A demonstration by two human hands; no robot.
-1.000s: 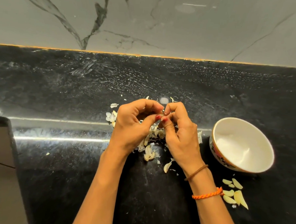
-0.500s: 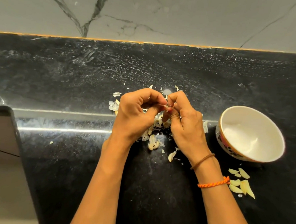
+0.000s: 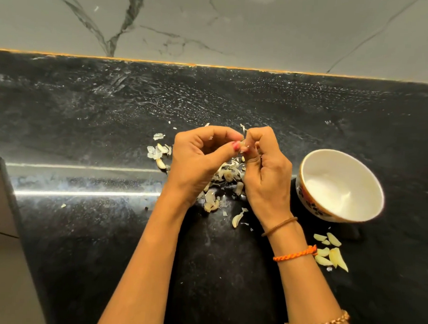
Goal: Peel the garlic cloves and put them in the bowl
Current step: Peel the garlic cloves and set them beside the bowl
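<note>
Since half a second ago, your thumbs have drawn slightly apart and a strip of skin now sticks up above your fingertips. Your left hand (image 3: pixel 198 161) and right hand (image 3: pixel 264 169) meet over the dark surface (image 3: pixel 86 120), fingers curled, both pinching one small garlic clove (image 3: pixel 243 144) between thumb and forefinger tips. The step in hand looks like stripping the papery skin from this clove. Directly below your hands lies a heap of peelings (image 3: pixel 225 177), with more scraps to the left and toward you. To your right stands a white bowl (image 3: pixel 306 171) with a patterned outside; nothing shows inside it. Nearer you than the bowl, beside your right wrist, a small cluster of peeled cloves (image 3: pixel 332 254) lies on the surface. Next, you likely need to pull the last skin free, then carry the bare clove rightward to the bowl.
</note>
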